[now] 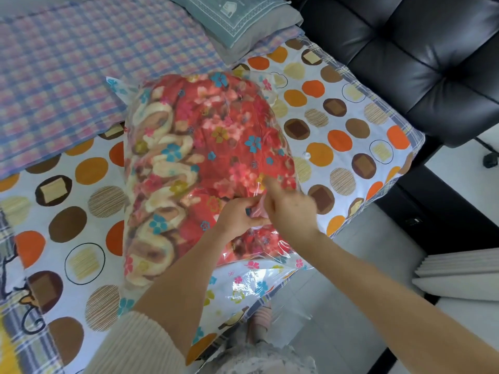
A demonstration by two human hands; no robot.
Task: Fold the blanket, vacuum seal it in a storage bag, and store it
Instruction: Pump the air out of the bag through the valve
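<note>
The fingers of my left hand are curled, pinching the clear film of the storage bag. My right hand lays its forefinger straight on the film; I cannot tell whether its other fingers grip. The red flowered blanket fills the bag, which lies on the bed near its edge.

blanket: 1 soft red blanket with pink, blue and yellow flowers and cream swirls, rolled up fat inside the bag.
bag: 1 see-through plastic bag with little flowers printed on it, big and puffy.
place: on the spotty bed sheet, with the bag's flat near end by the bed's edge.
</note>
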